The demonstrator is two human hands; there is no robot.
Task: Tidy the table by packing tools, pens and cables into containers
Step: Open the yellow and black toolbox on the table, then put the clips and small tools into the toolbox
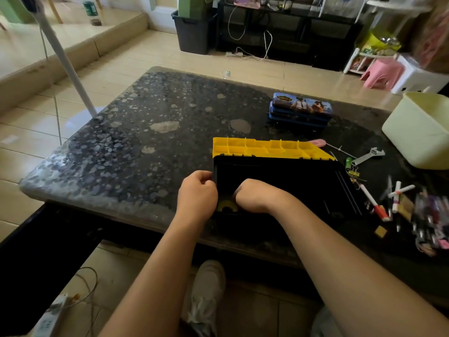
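Both hands are down at the black toolbox [286, 181] on the near side of the speckled stone table [145, 132]. The left hand [197, 193] is curled against the box's left rim, fingers closed on the edge, while the right hand [252, 197] is fisted inside the box beside a yellow-and-black round object [227, 206] (whether it actually grips that, I cannot tell). A yellow divided tray [267, 148] sits just behind the box. Right of it lie an adjustable wrench [368, 155], a yellow binder clip [354, 171] and a scatter of pens [393, 198]. Farther back rests a blue pencil case [301, 109], and a pale green bin [420, 132] stands at the far right.
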